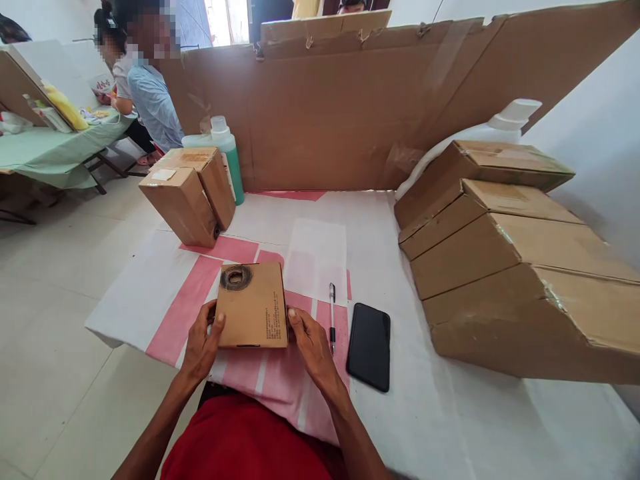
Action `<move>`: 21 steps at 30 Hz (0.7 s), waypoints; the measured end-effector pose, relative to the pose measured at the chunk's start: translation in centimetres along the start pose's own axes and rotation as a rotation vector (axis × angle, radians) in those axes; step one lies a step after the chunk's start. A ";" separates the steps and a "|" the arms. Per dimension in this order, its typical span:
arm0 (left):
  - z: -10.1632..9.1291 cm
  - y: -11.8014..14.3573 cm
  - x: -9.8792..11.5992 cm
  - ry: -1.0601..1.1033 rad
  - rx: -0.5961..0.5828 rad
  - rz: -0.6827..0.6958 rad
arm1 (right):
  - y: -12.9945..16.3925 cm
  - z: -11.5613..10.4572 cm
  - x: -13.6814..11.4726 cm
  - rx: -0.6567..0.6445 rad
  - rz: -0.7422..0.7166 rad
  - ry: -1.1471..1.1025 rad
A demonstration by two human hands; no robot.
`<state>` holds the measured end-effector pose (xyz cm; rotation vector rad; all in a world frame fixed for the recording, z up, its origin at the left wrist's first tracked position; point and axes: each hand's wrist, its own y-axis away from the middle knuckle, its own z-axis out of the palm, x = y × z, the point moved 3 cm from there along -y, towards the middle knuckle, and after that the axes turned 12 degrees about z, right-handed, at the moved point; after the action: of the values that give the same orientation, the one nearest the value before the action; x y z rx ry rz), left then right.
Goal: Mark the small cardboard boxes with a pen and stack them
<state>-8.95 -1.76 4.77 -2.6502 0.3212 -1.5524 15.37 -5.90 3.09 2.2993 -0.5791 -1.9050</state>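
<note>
A: What's nearest?

B: The left hand (203, 343) and right hand (311, 343) each have a closed grip on a side of a small flat cardboard box (253, 305), which lies on the counter (450, 413) at its near edge, over the pink-striped cover.

A: Beside it?

B: A pen (332, 313) just right of the right hand, then a black phone (369, 345).

A: Farther off?

B: Two brown boxes (193, 193) at left, with a green bottle (227, 157) behind them. Stacked cartons (500, 267) stand at right, a white jug (495, 127) behind those, and a cardboard screen (350, 113) at the back. Two people sit at another table, far left.
</note>
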 end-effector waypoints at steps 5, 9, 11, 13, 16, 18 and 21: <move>2.7 -0.8 0.8 0.172 -0.072 0.022 | 0.0 -2.2 0.0 0.091 -0.038 -0.010; 4.2 -1.2 2.5 0.247 -0.049 0.169 | 0.4 -4.0 0.1 0.120 -0.016 -0.166; 4.7 -1.0 3.3 0.272 -0.013 0.226 | 0.3 -4.6 0.2 0.148 -0.014 -0.226; 5.0 -0.8 3.8 0.285 0.010 0.272 | 0.0 -5.1 0.2 0.174 -0.016 -0.286; 5.4 -0.8 3.7 0.318 0.044 0.271 | -0.7 -5.7 0.2 0.177 -0.021 -0.373; 5.4 -1.2 3.4 0.317 0.063 0.246 | -1.1 -5.9 0.1 0.145 -0.013 -0.380; 5.3 -2.5 3.0 0.201 0.026 0.252 | -1.1 -5.7 -0.2 0.099 0.019 -0.317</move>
<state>-2.54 -0.28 5.12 -2.3280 0.6132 -1.7244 21.08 -5.73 4.09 2.0469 -0.7392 -2.2993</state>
